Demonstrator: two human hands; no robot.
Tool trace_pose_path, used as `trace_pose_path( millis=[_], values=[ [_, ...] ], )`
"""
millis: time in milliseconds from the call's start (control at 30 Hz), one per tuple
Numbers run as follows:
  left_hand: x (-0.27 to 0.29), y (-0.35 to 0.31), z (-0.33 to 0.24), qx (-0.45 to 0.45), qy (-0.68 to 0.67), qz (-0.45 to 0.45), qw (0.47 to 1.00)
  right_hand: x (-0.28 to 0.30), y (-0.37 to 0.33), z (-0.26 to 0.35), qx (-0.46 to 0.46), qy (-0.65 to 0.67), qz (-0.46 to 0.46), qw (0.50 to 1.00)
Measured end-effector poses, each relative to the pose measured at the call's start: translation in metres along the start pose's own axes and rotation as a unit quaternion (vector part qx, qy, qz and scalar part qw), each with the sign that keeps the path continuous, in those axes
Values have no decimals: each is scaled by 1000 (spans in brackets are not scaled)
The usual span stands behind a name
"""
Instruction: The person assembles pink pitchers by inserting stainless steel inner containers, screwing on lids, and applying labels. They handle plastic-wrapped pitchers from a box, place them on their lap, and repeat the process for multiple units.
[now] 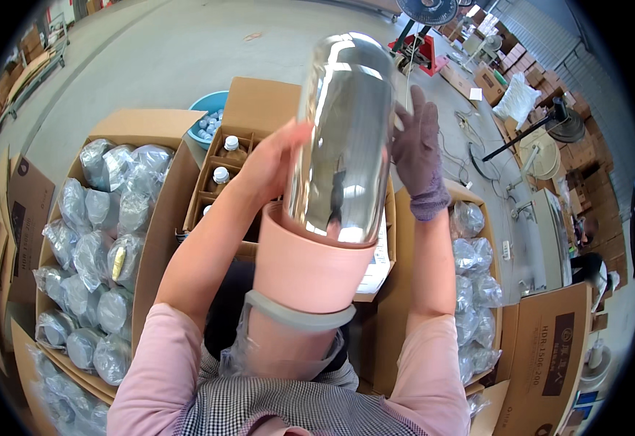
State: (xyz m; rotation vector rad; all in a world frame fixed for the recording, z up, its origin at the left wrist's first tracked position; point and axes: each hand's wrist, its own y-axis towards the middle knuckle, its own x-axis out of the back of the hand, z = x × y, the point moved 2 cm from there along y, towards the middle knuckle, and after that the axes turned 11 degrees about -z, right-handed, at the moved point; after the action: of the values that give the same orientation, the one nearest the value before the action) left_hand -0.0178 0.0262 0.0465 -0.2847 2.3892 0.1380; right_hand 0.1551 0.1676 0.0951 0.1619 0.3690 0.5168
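the silver cylinder (pixel 346 145) stands at the center of the view, with its closed, rounded end up and its lower end inside the open mouth of the pink shell (pixel 314 265). both parts share one line, tilted slightly to the right at the top. a gray ring (pixel 300 314) surrounds the shell below its mouth, and clear plastic film (pixel 316 357) lies around the lower section, in front of the person's torso.

left hand (pixel 277 160): bare, set at the left side of the cylinder, above the shell rim. the fingers are bent part way, and the fingertips overlap the cylinder's edge. this area is blurred; whether the hand clamps or only steadies the cylinder cannot be told.

right hand (pixel 419 149): covered by a gray-purple glove, set at the right side of the cylinder. the fingers are extended upward and spread, not wrapped around the part. the thumb side is just beside the cylinder wall; contact cannot be confirmed.

surroundings: a left carton (pixel 163 218) and a right carton (pixel 397 320) contain film-wrapped pieces (pixel 99 251). between them, beyond the shell, a divided carton (pixel 263 102) holds bottles (pixel 221 176) with white caps. a blue basin (pixel 210 102) of small items stands behind the left carton.
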Motion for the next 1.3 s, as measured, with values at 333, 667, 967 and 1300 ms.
trace_pose_path(
  millis=[333,667,967,1300],
  values=[
    [20,-72,27,-68,118,45,990,-24,-88,4,-13,-261,227,938],
    [20,-73,43,-89,113,95,985,-59,-78,33,26,-518,404,753],
    [12,-78,41,-72,162,53,983,-61,-68,34,1,-405,545,734],
    [13,-78,48,-79,201,55,975,-44,-76,17,22,-482,492,725]
  ],
)
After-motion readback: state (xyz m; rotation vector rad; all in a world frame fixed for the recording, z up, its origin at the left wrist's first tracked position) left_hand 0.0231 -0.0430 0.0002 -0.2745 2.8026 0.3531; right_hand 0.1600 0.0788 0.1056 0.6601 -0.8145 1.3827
